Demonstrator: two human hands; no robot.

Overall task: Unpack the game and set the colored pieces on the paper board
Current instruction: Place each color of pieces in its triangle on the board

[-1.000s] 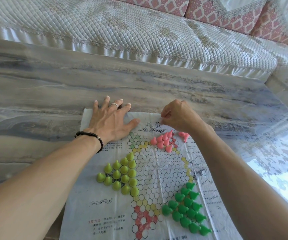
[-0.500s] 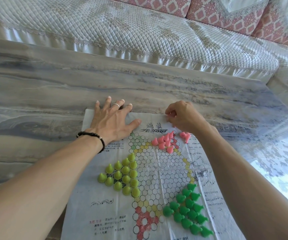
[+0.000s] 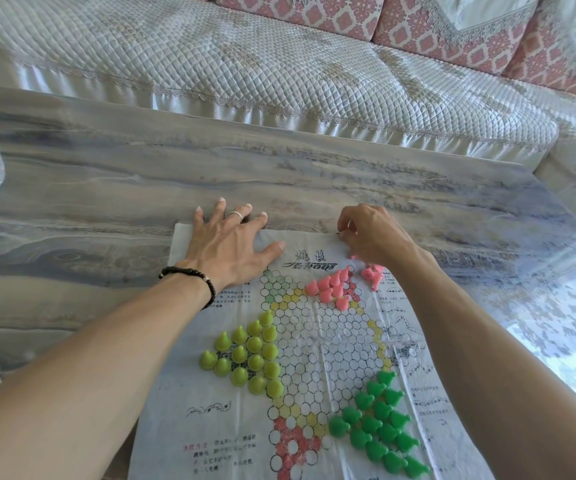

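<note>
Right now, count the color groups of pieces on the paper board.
3: yellow-green pieces at the left of the board, dark green pieces at its near right, pink pieces at its far end beside the right hand, which may hide more.

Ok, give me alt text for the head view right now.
Left hand presses flat on the paper board while the right hand pinches its far edge. Pink pieces, yellow-green pieces and green pieces sit grouped on it, on a marble-patterned table.

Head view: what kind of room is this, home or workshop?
Most likely a home living room: a quilted sofa with patterned cushions stands behind a low marble-look table, where the paper board is spread.
</note>
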